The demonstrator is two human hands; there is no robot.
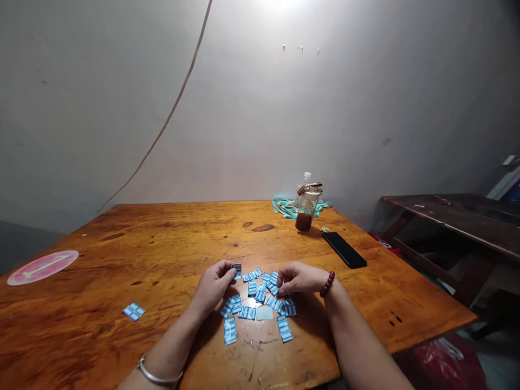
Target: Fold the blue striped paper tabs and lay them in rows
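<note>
Left hand [214,283] pinches 1 blue-and-white striped rectangular card [238,272] by its edge (probably keeping its face visible); right hand [299,277] half-curls over similar scattered cards [252,288], hold unclear.

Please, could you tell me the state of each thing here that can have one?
Left hand: pinching a card
Right hand: at the cards, fingers bent, grip unclear
Patterned cards: scattered, some overlapping
Lone card: flat, apart at left
Phone: lying flat, screen dark
Strapped bottle: upright, partly filled, contents brown
Teal ribbon: loosely heaped
Pink oval piece: lying flat
</note>
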